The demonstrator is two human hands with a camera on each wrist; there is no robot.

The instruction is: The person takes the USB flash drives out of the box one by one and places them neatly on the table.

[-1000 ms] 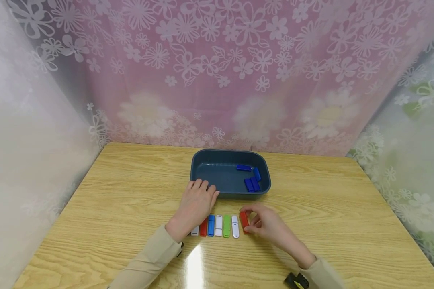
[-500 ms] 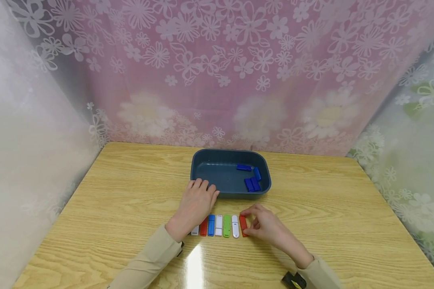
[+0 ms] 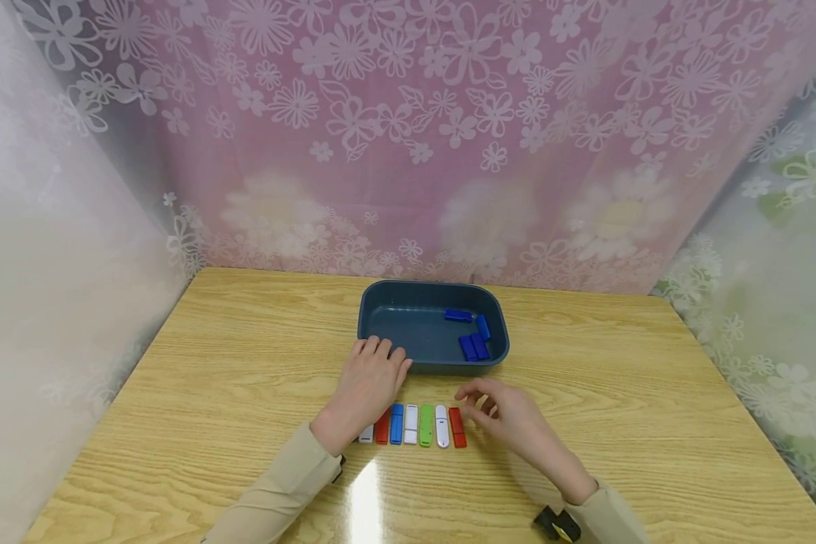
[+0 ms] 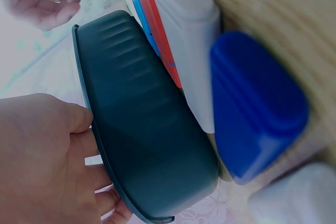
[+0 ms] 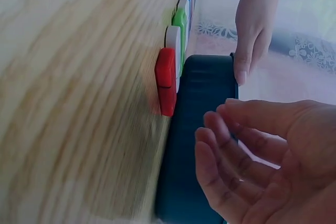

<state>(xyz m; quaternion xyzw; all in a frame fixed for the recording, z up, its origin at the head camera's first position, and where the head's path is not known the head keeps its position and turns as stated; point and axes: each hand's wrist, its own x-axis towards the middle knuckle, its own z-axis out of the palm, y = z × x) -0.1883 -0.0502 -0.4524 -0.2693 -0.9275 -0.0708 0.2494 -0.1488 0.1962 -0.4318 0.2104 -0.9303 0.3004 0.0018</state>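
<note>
My left hand [image 3: 367, 378] grips the near left rim of a dark teal plastic bin [image 3: 449, 369], fingers over the edge. My right hand [image 3: 513, 423] hovers just right of a red USB flash drive [image 3: 457, 428], fingers loosely bent and holding nothing. That drive ends a row lying side by side: rounded white drive [image 3: 442, 428], green drive [image 3: 426, 426], white drive [image 3: 411, 425], blue drive [image 3: 397, 425], another red drive [image 3: 382, 431]. The row's left end is hidden under my left wrist; a dark blue drive [image 4: 257, 103] shows there in the left wrist view.
Inside the bin's right side lie several blue drives [image 3: 479, 346]. The row stretches along the bin's near side on a wood-grain table [image 3: 245, 332]. A pink floral curtain [image 3: 408, 151] hangs behind the table, with pale curtains at both sides.
My right hand has set the red flash drive straight at the row's right end, let go of it and drawn slightly away. My left hand has stayed on the bin.
</note>
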